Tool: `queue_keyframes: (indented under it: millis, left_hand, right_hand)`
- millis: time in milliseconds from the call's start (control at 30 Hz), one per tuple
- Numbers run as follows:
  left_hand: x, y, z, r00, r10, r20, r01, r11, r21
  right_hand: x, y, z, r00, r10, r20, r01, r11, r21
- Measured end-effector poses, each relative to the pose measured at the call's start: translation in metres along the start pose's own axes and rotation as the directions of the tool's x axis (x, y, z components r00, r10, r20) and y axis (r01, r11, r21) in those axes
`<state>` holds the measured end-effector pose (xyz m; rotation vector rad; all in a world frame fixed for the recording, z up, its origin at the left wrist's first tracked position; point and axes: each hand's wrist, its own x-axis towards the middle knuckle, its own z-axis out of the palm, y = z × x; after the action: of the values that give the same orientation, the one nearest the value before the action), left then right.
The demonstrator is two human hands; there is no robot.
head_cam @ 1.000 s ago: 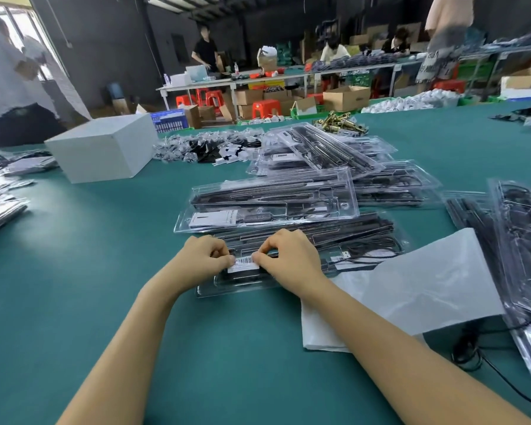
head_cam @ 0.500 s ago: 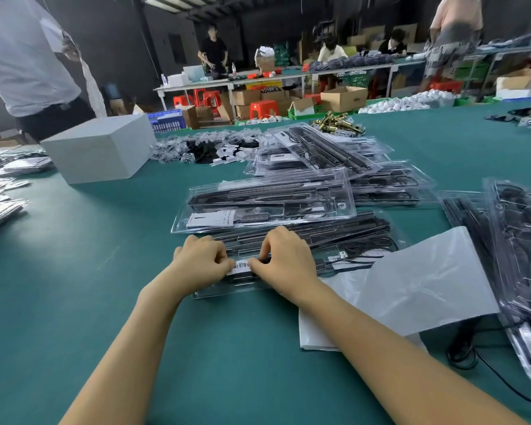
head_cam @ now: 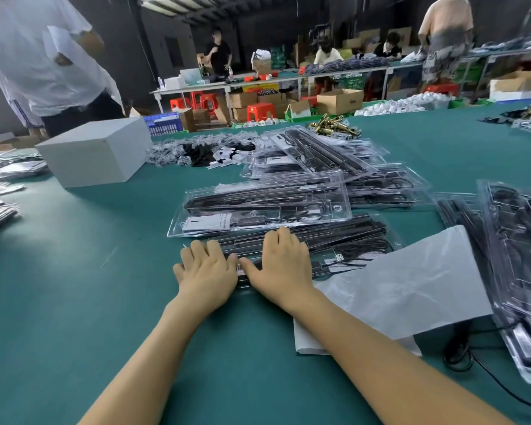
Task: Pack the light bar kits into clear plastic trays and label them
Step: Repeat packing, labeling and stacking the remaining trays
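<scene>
Head camera looks forward and down, close over the table (head_cam: pixel 74 302).

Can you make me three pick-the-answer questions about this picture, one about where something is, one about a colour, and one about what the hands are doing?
1. Where is the white box?
A. far left on the table
B. under the hands
C. on a red stool

2. What colour is the table?
A. yellow
B. teal green
C. pink

3. What are the left hand and right hand doing?
A. waving
B. lifting the box
C. pressing flat on the nearest tray

Answers: 1 A, box sits far left. 2 B, teal-green cover. 3 C, fingers lie flat on the tray.
</scene>
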<state>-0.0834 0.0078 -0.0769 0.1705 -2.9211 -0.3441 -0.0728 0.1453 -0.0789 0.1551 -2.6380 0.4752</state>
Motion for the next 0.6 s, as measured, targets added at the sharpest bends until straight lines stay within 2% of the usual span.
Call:
queue_keyframes:
  millis: [100, 333, 533, 600]
  left_hand:
    - [-0.001, 0.001, 0.001, 0.999, 0.024, -0.031, -0.023, 0.998, 0.053]
    - [0.006, -0.008, -0.009, 0.998, 0.020, 0.052, -0.021, 0.999, 0.031]
    - [0.010, -0.018, -0.022, 0.983, -0.180, 0.038, 0.184, 0.972, -0.146]
    - [0.014, -0.025, -0.026, 0.973, -0.226, 0.046, 0.228, 0.911, -0.343]
  right_hand:
    - [0.000, 0.000, -0.002, 1.000, 0.010, 0.003, -0.010, 0.999, 0.035]
    - [0.000, 0.000, -0.009, 1.000, 0.005, 0.029, -0.009, 0.991, 0.131]
    - [0.005, 0.007, -0.020, 0.989, 0.072, 0.126, -0.108, 0.945, 0.309]
    - [0.006, 0.009, -0.022, 0.982, 0.118, 0.150, -0.172, 0.891, 0.420]
